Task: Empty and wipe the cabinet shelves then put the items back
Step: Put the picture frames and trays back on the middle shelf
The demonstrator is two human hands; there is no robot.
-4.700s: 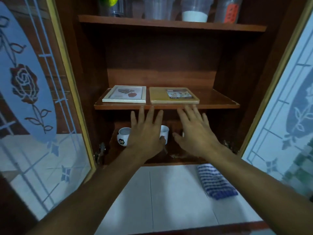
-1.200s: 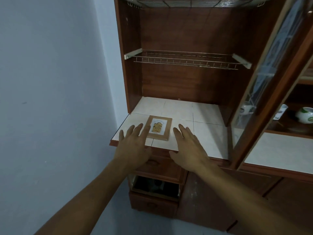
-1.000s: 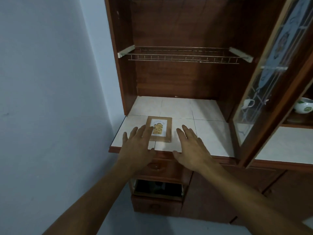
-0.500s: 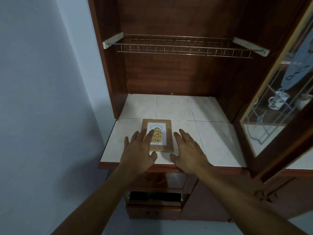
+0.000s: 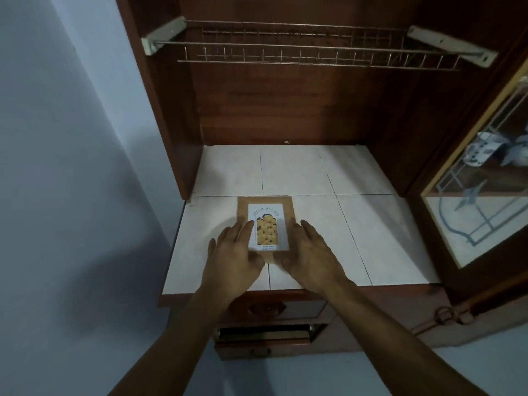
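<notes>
Lying flat on the white tiled counter, near its front edge, a brown packet with a white label is flanked by both hands. The left hand is laid along its left edge and the right hand along its right, fingers nearly straight. Nothing is seen to be gripped, though the blurred thumbs possibly touch the packet's near end. A wire rack is mounted above inside the wooden cabinet. A glass door is seen at right, and a partly open drawer below.
</notes>
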